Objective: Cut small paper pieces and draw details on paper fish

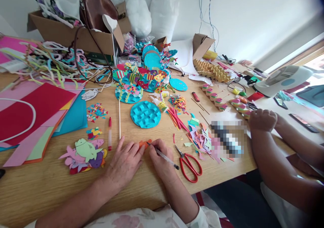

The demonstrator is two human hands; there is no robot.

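Note:
My right hand (160, 153) is closed around a gel pen (165, 158) with a clear barrel, its tip touching a small orange paper cutout (144, 142). My left hand (126, 160) lies on the table and holds the cutout's left side down with thumb and forefinger; part of its outline is covered by my fingers. Left of that hand sits a pile of paper fish cutouts (86, 150), a light green one on top. A red-capped pen (109, 133) and a wooden stick (119, 120) lie just beyond. Red-handled scissors (189, 165) rest open beside my right hand.
A blue woven paper disc (145, 114) lies ahead, near glue bottles (160, 104) and decorated fish (141, 76). Paper scraps (201, 137) spread on the right. Coloured sheets (32, 113) are stacked left, below a cardboard box (73, 35). Another person's arm (268, 153) rests at right.

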